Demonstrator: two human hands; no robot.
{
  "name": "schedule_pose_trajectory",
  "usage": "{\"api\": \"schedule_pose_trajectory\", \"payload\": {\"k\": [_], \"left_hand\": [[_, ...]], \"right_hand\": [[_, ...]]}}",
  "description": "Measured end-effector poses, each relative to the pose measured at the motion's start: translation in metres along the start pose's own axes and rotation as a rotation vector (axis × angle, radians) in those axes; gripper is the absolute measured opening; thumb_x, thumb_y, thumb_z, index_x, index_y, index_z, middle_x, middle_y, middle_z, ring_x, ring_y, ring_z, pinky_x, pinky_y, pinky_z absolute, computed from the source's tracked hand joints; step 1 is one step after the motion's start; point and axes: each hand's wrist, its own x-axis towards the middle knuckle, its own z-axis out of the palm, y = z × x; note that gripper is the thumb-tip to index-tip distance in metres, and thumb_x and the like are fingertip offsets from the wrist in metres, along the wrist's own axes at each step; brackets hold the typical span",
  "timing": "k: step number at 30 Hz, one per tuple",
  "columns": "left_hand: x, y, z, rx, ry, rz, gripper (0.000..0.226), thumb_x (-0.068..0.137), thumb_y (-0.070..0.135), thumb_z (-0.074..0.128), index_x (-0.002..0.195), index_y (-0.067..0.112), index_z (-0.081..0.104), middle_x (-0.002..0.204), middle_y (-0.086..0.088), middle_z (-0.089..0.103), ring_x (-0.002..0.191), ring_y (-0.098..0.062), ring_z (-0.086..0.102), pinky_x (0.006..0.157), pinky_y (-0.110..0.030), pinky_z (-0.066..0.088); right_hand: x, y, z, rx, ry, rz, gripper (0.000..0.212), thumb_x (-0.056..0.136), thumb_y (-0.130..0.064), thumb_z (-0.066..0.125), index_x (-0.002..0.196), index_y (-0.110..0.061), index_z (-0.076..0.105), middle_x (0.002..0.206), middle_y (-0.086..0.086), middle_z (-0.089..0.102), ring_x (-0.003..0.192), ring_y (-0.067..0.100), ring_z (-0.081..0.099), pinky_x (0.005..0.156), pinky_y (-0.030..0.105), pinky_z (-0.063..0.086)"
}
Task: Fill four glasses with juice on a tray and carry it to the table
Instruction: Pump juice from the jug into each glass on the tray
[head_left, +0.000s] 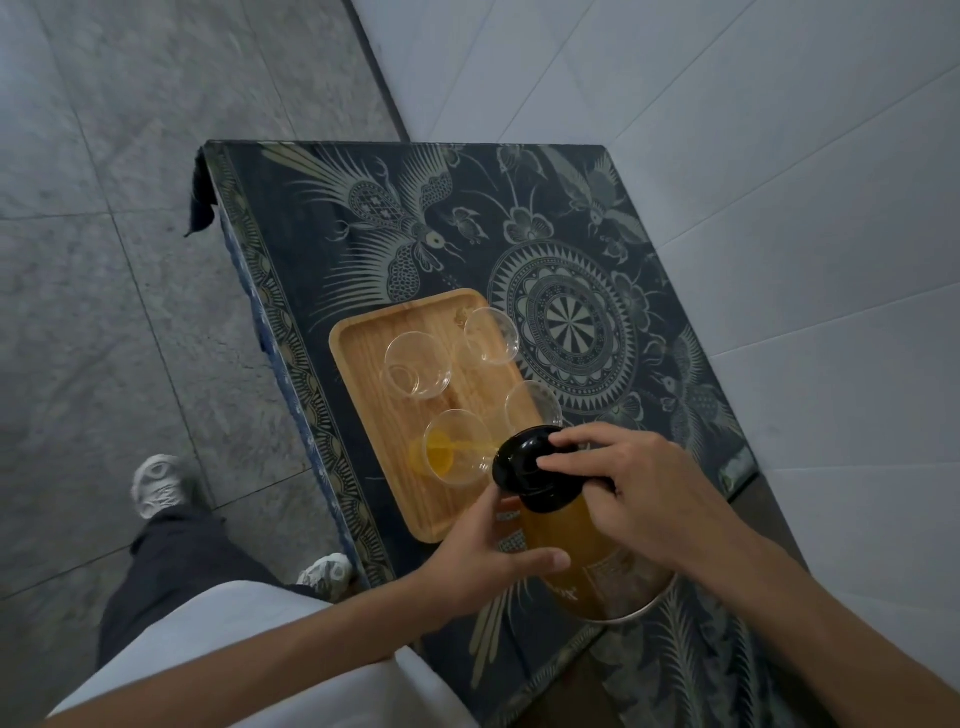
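Orange juice (440, 457) streaming into glass (457, 449), hands (631, 486) tilting jug (566, 540)

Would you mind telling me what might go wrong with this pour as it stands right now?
1. The juice stream enters the nearest glass close to its rim, so a small wobble of the jug might spill juice onto the wooden tray.
2. The right hand presses the black lid; if it shifts, juice may gush.
3. Another empty glass stands right beside the lid and might get knocked.
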Motion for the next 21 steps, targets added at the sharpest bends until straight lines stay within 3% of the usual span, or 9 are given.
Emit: {"api": "schedule_pose_trajectory", "payload": {"k": [11, 15, 19, 21], "left_hand": [[-0.007, 0.017, -0.009, -0.054, -0.053, -0.126, 0.089, 0.070, 0.030, 0.095, 0.141, 0.046, 0.045, 0.139, 0.013, 0.057, 0.133, -0.009, 0.053, 0.110, -0.032, 0.047], [-0.006, 0.025, -0.015, -0.092, -0.095, -0.213, 0.084, 0.067, 0.028, 0.096, 0.133, 0.052, 0.048, 0.135, 0.014, 0.056, 0.124, -0.004, 0.054, 0.091, -0.022, 0.053], [-0.004, 0.029, -0.021, -0.153, -0.128, -0.302, 0.083, 0.065, 0.022, 0.097, 0.130, 0.048, 0.054, 0.137, 0.009, 0.057, 0.127, -0.012, 0.055, 0.107, -0.041, 0.054], [-0.003, 0.032, -0.023, -0.175, -0.140, -0.337, 0.083, 0.062, 0.021, 0.099, 0.128, 0.046, 0.055, 0.135, 0.008, 0.059, 0.127, -0.015, 0.058, 0.107, -0.046, 0.054]], "right_hand": [[0.003, -0.013, -0.006, 0.011, -0.023, 0.064, 0.054, 0.079, -0.023, 0.045, 0.117, -0.047, 0.074, 0.133, -0.024, 0.065, 0.110, 0.004, 0.065, 0.090, 0.037, 0.058], [0.003, -0.019, -0.009, 0.014, -0.026, 0.095, 0.053, 0.081, -0.021, 0.047, 0.117, -0.049, 0.074, 0.133, -0.024, 0.065, 0.112, 0.004, 0.064, 0.091, 0.036, 0.057], [0.006, -0.025, -0.012, 0.016, -0.034, 0.118, 0.054, 0.080, -0.022, 0.046, 0.119, -0.048, 0.073, 0.133, -0.026, 0.064, 0.115, 0.004, 0.063, 0.094, 0.034, 0.056], [0.007, -0.027, -0.013, 0.031, -0.033, 0.132, 0.054, 0.079, -0.022, 0.047, 0.119, -0.048, 0.073, 0.133, -0.026, 0.064, 0.115, 0.004, 0.063, 0.095, 0.035, 0.056]]}}
